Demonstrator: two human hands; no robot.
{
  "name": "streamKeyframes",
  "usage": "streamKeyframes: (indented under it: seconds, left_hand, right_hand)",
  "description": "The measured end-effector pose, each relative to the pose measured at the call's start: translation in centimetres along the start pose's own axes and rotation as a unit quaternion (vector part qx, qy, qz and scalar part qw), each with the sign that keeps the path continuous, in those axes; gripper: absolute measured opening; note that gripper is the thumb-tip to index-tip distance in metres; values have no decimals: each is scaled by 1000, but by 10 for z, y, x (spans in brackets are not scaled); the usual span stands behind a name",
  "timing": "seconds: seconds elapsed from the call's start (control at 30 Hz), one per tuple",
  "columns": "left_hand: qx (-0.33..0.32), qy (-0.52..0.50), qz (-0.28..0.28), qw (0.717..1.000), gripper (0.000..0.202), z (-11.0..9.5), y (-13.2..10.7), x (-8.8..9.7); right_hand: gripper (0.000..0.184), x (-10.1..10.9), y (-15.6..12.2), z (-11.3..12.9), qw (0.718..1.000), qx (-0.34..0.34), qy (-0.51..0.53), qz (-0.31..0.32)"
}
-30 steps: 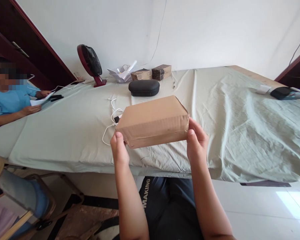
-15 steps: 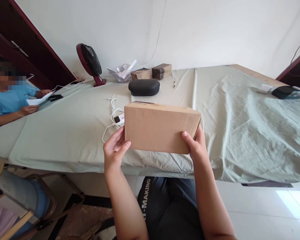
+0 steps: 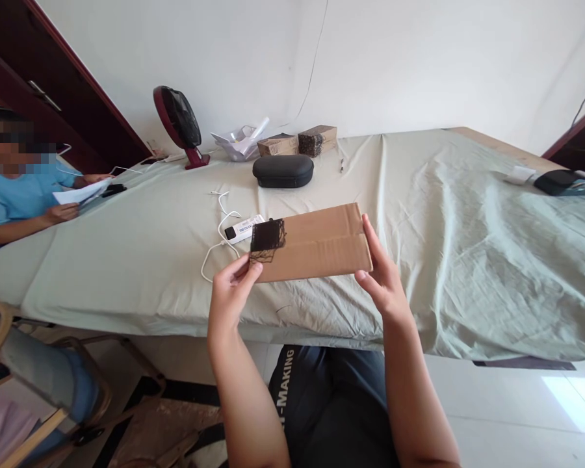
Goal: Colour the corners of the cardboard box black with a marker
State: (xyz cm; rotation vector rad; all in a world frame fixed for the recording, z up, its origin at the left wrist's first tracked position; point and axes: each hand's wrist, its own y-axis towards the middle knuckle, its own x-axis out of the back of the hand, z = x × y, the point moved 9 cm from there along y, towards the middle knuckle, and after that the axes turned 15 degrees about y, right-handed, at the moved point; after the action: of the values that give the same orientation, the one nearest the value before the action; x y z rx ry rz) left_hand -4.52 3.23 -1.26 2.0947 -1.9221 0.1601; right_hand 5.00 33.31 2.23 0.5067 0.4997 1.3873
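Note:
Between my hands is a brown cardboard box (image 3: 316, 244), held above the near part of the table. The face toward me has a lengthwise seam and a black scribbled patch (image 3: 267, 235) at its left end. My left hand (image 3: 231, 289) grips the lower left corner, thumb in front and fingers partly hidden behind. At the right end, my right hand (image 3: 383, 276) holds the box with its thumb near the lower corner and its fingers along the side. A white power strip (image 3: 245, 229) with a white cable lies just behind the box's left end.
A black zip case (image 3: 283, 171) lies on the cloth-covered table (image 3: 141, 260). Behind it are two small cartons (image 3: 318, 140), a clear plastic container (image 3: 238, 144) and a red fan (image 3: 180, 120). A person in blue (image 3: 24, 201) sits at left holding paper. A dark pouch (image 3: 568, 182) lies far right.
The box has been turned in my hands: a plain wide face showed before, and now the narrower seamed face with the black patch shows. Both hands have shifted slightly with it.

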Motion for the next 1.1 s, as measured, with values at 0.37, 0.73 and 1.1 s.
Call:
streamKeyframes:
  seconds: [0.37,0.73,1.1]
  left_hand:
    - [-215,74,9,974,46,-15,-4,-2]
    - [-157,10,-110,981,49,-49,-17,-19]
    - [-464,51,-183,865,11,-90,-48,-7]
  right_hand:
    - [83,21,-9,-33,983,-78,38,-164]
    - [82,13,-5,-46,967,-94,169,-167]
    - [74,3,-15,-90,915,-265,263,-153]
